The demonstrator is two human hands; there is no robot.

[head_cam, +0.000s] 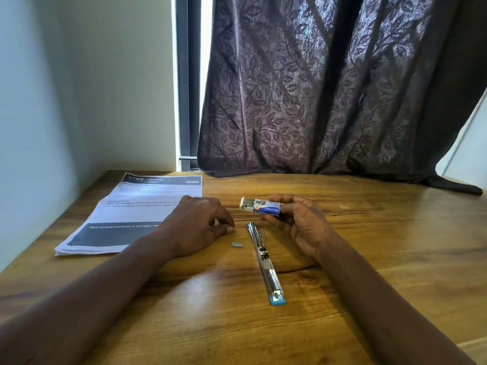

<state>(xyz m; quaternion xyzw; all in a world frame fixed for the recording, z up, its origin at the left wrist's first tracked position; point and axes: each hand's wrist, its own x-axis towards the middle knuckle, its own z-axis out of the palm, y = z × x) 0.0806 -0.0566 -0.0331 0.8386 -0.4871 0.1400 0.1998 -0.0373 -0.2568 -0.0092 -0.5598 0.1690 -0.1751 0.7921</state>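
Staple box [261,206] is held in the right hand [300,222], pinched between thumb on top and fingers underneath, and raised just off the surface [369,233]. The box is kept roughly level with its left end flap open; staples are seen inside the open end.

Left hand [200,222] is rested on the surface, palm down, with fingers loosely curled and the tips touching the wood. Nothing is seen gripped in it.

Stapler [263,256] is laid opened out flat on the surface between the hands, with the blue end nearest the person and the metal tip just below the box. It is touched by neither hand.

A short staple strip [237,244] is laid on the wood just left of the stapler, near the left thumb but apart from it.

Papers [126,214] are stacked at the left, partly covered by the left hand. A dark curtain [329,88] is hung behind the far edge, its hem draped onto the surface.
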